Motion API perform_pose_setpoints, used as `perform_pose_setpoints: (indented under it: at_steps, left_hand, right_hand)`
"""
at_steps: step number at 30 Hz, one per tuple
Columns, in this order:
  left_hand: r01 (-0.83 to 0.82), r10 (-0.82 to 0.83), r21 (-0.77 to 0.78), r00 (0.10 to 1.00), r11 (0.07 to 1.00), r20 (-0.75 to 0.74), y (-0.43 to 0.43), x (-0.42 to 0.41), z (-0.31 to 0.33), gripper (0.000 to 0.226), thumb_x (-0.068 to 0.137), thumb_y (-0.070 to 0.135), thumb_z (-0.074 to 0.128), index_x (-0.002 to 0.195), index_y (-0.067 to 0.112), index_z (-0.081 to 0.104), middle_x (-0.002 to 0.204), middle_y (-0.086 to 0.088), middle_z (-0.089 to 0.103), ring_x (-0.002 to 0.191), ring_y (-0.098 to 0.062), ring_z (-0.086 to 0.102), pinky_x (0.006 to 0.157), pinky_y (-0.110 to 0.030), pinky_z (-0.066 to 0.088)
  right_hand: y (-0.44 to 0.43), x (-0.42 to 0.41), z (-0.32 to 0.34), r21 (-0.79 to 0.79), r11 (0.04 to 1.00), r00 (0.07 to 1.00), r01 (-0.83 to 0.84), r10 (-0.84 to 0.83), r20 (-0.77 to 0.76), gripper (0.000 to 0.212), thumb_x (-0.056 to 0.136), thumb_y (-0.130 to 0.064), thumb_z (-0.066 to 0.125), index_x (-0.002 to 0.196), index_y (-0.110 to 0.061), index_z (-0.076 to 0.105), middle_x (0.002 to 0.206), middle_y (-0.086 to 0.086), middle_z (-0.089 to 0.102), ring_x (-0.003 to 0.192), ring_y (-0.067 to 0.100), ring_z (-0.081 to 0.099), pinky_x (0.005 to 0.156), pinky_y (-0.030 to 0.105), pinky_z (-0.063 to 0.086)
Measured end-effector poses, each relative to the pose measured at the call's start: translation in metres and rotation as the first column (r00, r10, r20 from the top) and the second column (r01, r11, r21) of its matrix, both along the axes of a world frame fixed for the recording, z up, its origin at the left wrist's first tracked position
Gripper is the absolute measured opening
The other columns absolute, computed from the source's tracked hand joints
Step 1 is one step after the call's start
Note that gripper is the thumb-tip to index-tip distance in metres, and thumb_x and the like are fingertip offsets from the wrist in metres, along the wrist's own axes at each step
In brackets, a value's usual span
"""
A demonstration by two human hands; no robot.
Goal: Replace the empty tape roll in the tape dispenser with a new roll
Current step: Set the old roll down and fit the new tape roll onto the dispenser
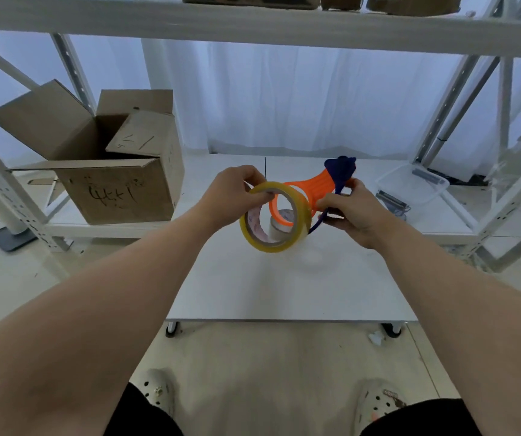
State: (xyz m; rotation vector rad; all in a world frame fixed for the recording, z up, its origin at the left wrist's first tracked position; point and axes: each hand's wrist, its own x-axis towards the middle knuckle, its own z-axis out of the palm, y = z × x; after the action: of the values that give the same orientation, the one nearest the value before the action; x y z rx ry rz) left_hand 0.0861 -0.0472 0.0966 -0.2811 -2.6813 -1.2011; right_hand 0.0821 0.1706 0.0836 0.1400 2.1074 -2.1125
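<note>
Yellow new roll (301, 215), pinched at its top by the left hand (234, 196), could jam crooked on the orange dispenser (319, 190) the right hand (353, 212) grips, if tilted.

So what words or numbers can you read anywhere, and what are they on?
On the open brown cardboard box: black handwritten scrawl on its front, too messy to read.
On the yellowish clear tape roll: pinkish print inside its core, too blurred to read.
On the orange and blue plastic tape dispenser: no writing visible.
</note>
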Motion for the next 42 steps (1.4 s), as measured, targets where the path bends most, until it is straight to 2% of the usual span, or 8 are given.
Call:
perform_pose_setpoints:
  at_steps: [4, 10, 16, 20, 26, 33, 39, 42]
  left_hand:
    - [-0.072, 0.059, -0.134, 0.993, 0.988, -0.101, -0.001, -0.002, -0.002, 0.021, 0.085, 0.036, 0.065, 0.092, 0.016, 0.061, 0.089, 0.003, 0.062, 0.083, -0.016, 0.057, 0.07, -0.024, 0.048]
    - [-0.175, 0.113, -0.271, 0.966, 0.947, -0.232, -0.015, -0.001, -0.003, 0.027, 0.092, 0.033, 0.056, 0.105, 0.01, 0.063, 0.097, -0.005, 0.064, 0.083, -0.018, 0.056, 0.072, -0.026, 0.044]
    - [-0.193, 0.173, -0.243, 0.98, 0.951, -0.102, -0.018, -0.005, 0.001, 0.026, 0.087, 0.036, 0.061, 0.092, 0.011, 0.064, 0.085, -0.005, 0.066, 0.078, -0.021, 0.061, 0.067, -0.027, 0.045]
    - [-0.135, 0.122, -0.306, 0.991, 0.942, -0.063, -0.012, -0.004, 0.004, 0.029, 0.087, 0.038, 0.06, 0.096, 0.01, 0.063, 0.087, -0.004, 0.064, 0.079, -0.018, 0.059, 0.067, -0.026, 0.043]
    - [-0.15, 0.133, -0.326, 0.988, 0.933, -0.073, -0.011, -0.004, 0.004, 0.028, 0.088, 0.037, 0.06, 0.098, 0.011, 0.063, 0.087, -0.003, 0.063, 0.081, -0.019, 0.059, 0.069, -0.026, 0.046]
    - [-0.198, 0.196, -0.302, 0.98, 0.932, -0.035, -0.015, -0.007, 0.0, 0.025, 0.087, 0.034, 0.062, 0.096, 0.01, 0.061, 0.086, -0.004, 0.062, 0.082, -0.02, 0.058, 0.068, -0.028, 0.044]
    - [-0.145, 0.168, -0.203, 0.981, 0.968, 0.102, -0.015, -0.008, 0.0, 0.036, 0.084, 0.039, 0.066, 0.096, 0.006, 0.062, 0.092, -0.011, 0.068, 0.083, -0.026, 0.067, 0.08, -0.039, 0.057]
    - [-0.171, 0.189, -0.19, 0.979, 0.967, 0.078, -0.013, -0.008, 0.001, 0.037, 0.083, 0.043, 0.066, 0.095, 0.008, 0.062, 0.093, -0.01, 0.069, 0.083, -0.025, 0.067, 0.081, -0.039, 0.058]
  right_hand:
    - [-0.002, 0.001, 0.0, 0.038, 0.997, 0.996, -0.07, 0.068, 0.053, 0.053, 0.077, 0.004, 0.062, 0.124, -0.013, 0.044, 0.096, 0.013, 0.059, 0.09, 0.026, 0.06, 0.094, 0.046, 0.052]
    - [-0.017, -0.002, 0.0, 0.06, 0.995, 0.996, -0.084, 0.081, 0.037, 0.061, 0.075, 0.002, 0.064, 0.129, -0.014, 0.042, 0.096, 0.01, 0.059, 0.084, 0.022, 0.06, 0.076, 0.036, 0.054]
    - [-0.026, -0.002, -0.009, 0.182, 0.983, 0.999, -0.035, 0.036, -0.002, 0.059, 0.081, -0.017, 0.071, 0.131, -0.016, 0.039, 0.112, 0.006, 0.059, 0.09, 0.019, 0.061, 0.064, 0.027, 0.052]
    - [-0.03, -0.004, -0.011, 0.109, 0.994, 1.0, -0.005, 0.005, 0.003, 0.057, 0.086, -0.026, 0.068, 0.134, -0.017, 0.039, 0.122, 0.007, 0.059, 0.092, 0.018, 0.062, 0.065, 0.027, 0.053]
    - [-0.035, -0.004, -0.01, 0.137, 0.99, 0.999, -0.034, 0.036, -0.014, 0.059, 0.086, -0.026, 0.068, 0.136, -0.019, 0.037, 0.128, 0.006, 0.057, 0.109, 0.026, 0.059, 0.078, 0.033, 0.054]
    - [-0.043, -0.003, -0.007, 0.122, 0.991, 0.998, -0.06, 0.063, -0.02, 0.059, 0.086, -0.026, 0.068, 0.135, -0.02, 0.037, 0.128, 0.006, 0.057, 0.111, 0.027, 0.059, 0.08, 0.034, 0.052]
    - [-0.036, -0.001, -0.004, 0.082, 0.993, 0.996, -0.089, 0.09, -0.007, 0.05, 0.088, -0.029, 0.064, 0.13, -0.024, 0.038, 0.129, 0.006, 0.057, 0.103, 0.022, 0.059, 0.065, 0.026, 0.05]
    - [-0.034, -0.001, -0.001, 0.093, 0.988, 0.991, -0.125, 0.129, -0.036, 0.064, 0.083, -0.026, 0.07, 0.136, -0.022, 0.033, 0.128, 0.005, 0.056, 0.101, 0.02, 0.061, 0.067, 0.025, 0.052]
